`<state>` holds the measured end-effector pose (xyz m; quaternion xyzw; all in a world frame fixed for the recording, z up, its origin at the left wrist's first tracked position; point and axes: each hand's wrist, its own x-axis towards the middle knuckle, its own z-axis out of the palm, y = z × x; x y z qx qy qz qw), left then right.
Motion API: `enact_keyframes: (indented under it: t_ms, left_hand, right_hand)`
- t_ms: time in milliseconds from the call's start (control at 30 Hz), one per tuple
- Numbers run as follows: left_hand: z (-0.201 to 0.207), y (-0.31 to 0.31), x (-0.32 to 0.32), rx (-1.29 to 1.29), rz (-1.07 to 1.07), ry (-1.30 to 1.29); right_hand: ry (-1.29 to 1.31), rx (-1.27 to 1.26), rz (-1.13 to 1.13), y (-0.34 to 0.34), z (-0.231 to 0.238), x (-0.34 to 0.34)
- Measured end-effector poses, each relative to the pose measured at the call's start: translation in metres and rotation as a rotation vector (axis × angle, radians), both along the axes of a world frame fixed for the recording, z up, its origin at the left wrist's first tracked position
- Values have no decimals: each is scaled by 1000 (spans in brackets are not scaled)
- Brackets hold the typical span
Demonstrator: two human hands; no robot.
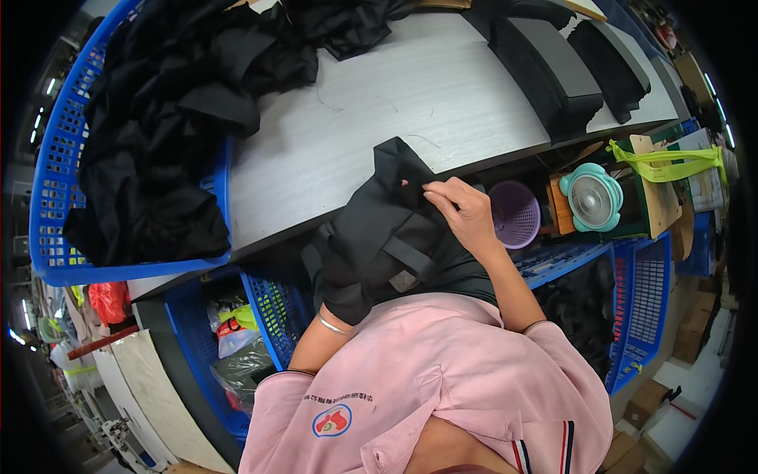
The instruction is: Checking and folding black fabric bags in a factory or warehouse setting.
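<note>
A black fabric piece [371, 225] hangs in front of me at the table's near edge, its upper corner over the tabletop. It looks like a sewn part with a strip across it; its exact kind I cannot tell. My right hand [464, 212] pinches its right edge between thumb and fingers. The cloth covers my left hand [404, 182] almost wholly; only a small bit of fingertip seems to show near the top. A silver bangle [335, 325] sits on my left wrist, just below the cloth. How the left fingers are bent is hidden.
The grey table [316, 158] carries a blue basket [55, 205] heaped with black fabric, and stacks of black cut pieces [545, 63] at the far right. Under its edge stand a purple bin [515, 213] and a small turquoise fan [592, 197]. Blue crates [643, 308] flank me.
</note>
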<state>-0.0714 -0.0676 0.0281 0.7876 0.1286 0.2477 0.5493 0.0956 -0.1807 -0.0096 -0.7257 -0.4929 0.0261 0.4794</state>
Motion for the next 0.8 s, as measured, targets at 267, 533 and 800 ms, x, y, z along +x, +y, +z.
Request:
enact_keyframes:
  t_ms: [267,533,800]
  left_hand:
    - [-50,41,-19,288,4,127]
    - [-82,63,31,-1166,154,-122]
    - [-42,34,6,-698,376,-27]
  right_hand:
    - [696,8,650,-14,32,22]
    - [564,169,72,66,24,123]
    - [261,182,-298,50,-9,85]
